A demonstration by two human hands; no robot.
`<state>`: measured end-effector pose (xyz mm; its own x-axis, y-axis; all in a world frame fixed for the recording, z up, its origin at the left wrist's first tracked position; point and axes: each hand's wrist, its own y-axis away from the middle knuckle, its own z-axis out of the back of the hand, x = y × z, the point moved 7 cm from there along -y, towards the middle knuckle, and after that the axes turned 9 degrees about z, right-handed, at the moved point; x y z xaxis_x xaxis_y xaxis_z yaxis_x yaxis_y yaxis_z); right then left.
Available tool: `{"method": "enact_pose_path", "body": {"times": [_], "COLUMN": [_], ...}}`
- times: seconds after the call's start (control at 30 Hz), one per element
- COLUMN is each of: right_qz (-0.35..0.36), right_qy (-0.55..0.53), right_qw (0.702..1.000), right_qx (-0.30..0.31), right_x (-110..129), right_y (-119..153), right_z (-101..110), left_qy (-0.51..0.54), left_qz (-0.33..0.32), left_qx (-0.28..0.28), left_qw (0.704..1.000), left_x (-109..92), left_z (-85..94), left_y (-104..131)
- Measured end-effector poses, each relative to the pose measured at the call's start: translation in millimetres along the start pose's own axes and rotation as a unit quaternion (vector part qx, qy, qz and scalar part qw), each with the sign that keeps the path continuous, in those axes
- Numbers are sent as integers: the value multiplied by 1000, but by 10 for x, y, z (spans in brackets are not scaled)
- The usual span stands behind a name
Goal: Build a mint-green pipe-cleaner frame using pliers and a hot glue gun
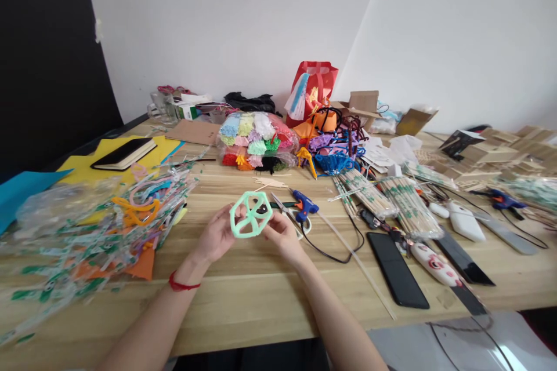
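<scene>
Between my two hands, a little above the table, is a mint-green six-sided frame (251,221) with spokes meeting in the middle, which looks made of fuzzy pipe cleaners. My left hand (219,233) grips its left edge, the fingertips partly behind it. On the lower right edge, the thumb and fingers of my right hand (282,236) pinch it. Something small and dark shows through the frame's upper right opening; I cannot make out what it is. Just beyond my right hand lie a blue glue gun (304,205) and a pair of scissors (287,208).
Plastic wrappers (100,232) and orange scraps heap up at the left. Behind stands a bag of coloured pipe cleaners (256,142). Packs of wooden sticks (407,203), a black phone (395,269) and a clear glue stick (357,264) lie at the right. A cord loops near my right hand.
</scene>
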<state>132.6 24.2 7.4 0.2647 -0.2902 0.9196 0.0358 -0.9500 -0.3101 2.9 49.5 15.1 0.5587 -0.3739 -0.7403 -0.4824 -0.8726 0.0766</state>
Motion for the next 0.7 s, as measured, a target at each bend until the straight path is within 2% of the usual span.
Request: {"method": "enact_pose_path", "body": {"times": [0.07, 0.17, 0.27, 0.4, 0.53, 0.7], "right_qz": [43, 80, 62, 27, 31, 57], "right_qy": [29, 33, 7, -29, -24, 31], "right_qw": [998, 996, 997, 998, 997, 997], "right_qx": [29, 10, -34, -45, -69, -37], "right_x": [66, 131, 93, 4, -10, 14], "right_y": [28, 68, 91, 115, 124, 99], "right_z": [-89, -132, -111, -134, -115, -101], "left_qy": [-7, -17, -20, -50, -63, -61], "left_qz": [-19, -31, -48, -47, -41, -46], "left_qx": [-15, -9, 9, 34, 73, 77], "left_qw": [1000, 999, 999, 997, 994, 994], "left_x": [-34, -25, 2, 75, 113, 71], "left_z": [7, -42, -113, -180, -224, -201], "left_y": [8, 19, 32, 38, 36, 35]}}
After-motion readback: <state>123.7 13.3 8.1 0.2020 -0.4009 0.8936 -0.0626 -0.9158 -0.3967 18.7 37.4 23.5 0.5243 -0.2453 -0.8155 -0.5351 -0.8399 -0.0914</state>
